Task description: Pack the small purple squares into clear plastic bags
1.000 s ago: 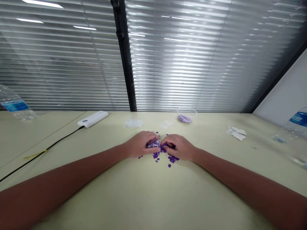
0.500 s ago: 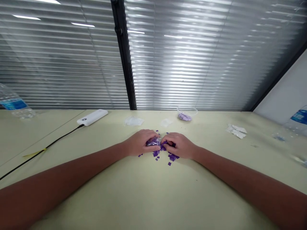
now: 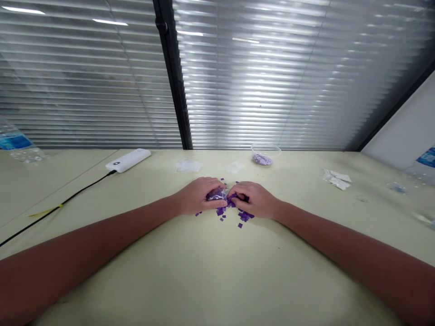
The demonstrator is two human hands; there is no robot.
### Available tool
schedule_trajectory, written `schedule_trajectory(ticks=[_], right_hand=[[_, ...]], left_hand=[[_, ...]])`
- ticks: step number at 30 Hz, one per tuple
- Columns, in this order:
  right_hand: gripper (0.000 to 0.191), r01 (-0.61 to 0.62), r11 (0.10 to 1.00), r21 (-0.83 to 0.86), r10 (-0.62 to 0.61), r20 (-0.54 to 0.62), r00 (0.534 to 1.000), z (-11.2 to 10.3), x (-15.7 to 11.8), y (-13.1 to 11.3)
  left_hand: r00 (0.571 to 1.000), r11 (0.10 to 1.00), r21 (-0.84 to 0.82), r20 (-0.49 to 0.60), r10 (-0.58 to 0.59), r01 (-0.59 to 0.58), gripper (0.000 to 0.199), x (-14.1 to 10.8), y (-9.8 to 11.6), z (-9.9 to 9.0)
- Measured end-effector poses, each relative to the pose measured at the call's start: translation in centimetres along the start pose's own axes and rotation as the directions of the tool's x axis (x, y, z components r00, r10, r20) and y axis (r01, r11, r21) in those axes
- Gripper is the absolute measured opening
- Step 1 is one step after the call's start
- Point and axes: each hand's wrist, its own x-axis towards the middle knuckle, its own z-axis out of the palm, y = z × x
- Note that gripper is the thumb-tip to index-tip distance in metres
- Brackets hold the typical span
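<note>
My left hand [image 3: 200, 197] is closed around a small clear plastic bag [image 3: 217, 194] with purple pieces inside, resting at the table surface. Against the bag's right side, my right hand [image 3: 255, 200] has its fingers curled and pinched over some purple square pieces [image 3: 231, 199]. How many it grips is hidden by the fingers. More loose purple squares [image 3: 244, 215] lie scattered on the table below and between both hands, and a few show just beyond the fingertips.
Behind my hands lie two flat clear plastic pieces [image 3: 189, 165] and a clear round container [image 3: 262, 159] holding pale purple bits. To the left is a white power bank [image 3: 128, 160] with a black cable [image 3: 81, 190]. White scraps [image 3: 336, 179] and water bottles [image 3: 16, 142] are at the sides.
The whole view has shifted slightly, so the table appears a little higher. My right fingers have moved slightly at the purple squares; the left hand keeps its hold on the bag.
</note>
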Motion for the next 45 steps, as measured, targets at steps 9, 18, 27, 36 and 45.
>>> schedule_trajectory(ticks=[9,18,27,36,45], right_hand=[[0.015,-0.002,1.000,0.001,0.002,-0.014,1.000,0.01,0.00,-0.07],[0.017,-0.003,1.000,0.003,0.003,-0.003,1.000,-0.06,0.07,-0.14],[0.017,-0.017,1.000,-0.004,0.017,0.007,1.000,-0.03,0.07,-0.15],[0.017,-0.005,1.000,-0.002,0.005,0.008,1.000,-0.10,0.15,-0.30],[0.017,-0.011,1.000,0.015,0.011,-0.007,1.000,-0.01,0.18,-0.28]], left_hand=[[1.000,1.000,-0.008,0.000,-0.014,0.014,0.047,0.03,-0.02,0.07],[1.000,1.000,-0.006,0.001,-0.018,0.018,0.049,0.08,-0.09,0.16],[1.000,1.000,-0.001,0.007,-0.012,0.012,0.048,0.04,0.18,-0.17],[1.000,1.000,-0.019,0.001,-0.004,0.004,0.048,0.02,0.24,-0.17],[1.000,1.000,-0.020,0.002,-0.010,0.011,0.048,-0.12,-0.02,-0.05]])
